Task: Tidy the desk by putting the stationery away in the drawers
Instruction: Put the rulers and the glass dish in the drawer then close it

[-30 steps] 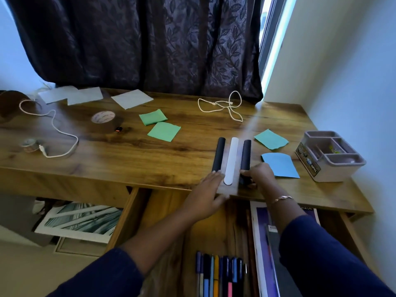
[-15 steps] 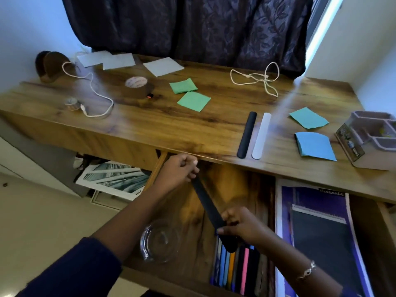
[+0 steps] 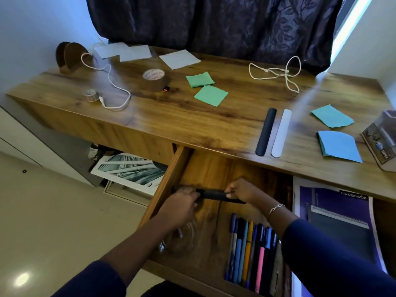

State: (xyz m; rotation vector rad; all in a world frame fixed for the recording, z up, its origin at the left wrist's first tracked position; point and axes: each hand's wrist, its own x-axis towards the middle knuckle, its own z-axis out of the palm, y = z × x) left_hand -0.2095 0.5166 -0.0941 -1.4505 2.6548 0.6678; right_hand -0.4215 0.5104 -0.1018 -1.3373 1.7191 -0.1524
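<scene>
Two hands are seen low inside an open wooden drawer (image 3: 212, 166), and one black strip (image 3: 214, 195) is held level between them. Its left end is gripped by the curled fingers of the left hand (image 3: 182, 202), and its right end is pinched by the right hand (image 3: 240, 190). Left of the hands, a pale floor (image 3: 53, 211) and a framed print (image 3: 130, 172) under the desk are shown. Below the left hand a clear glass bowl (image 3: 182, 236) is set on the drawer floor; below the right hand a row of pens (image 3: 250, 249) is laid. Beyond the hands the wood-grain desk (image 3: 162, 118) is strewn with a tape roll (image 3: 156, 79) and green notes (image 3: 211, 95). Above the right hand a second black strip (image 3: 266, 131) is laid just beside a white strip (image 3: 281, 133). A dark curtain (image 3: 214, 24) is hung behind. Right of the right hand a purple notebook (image 3: 338, 213) is laid flat.
</scene>
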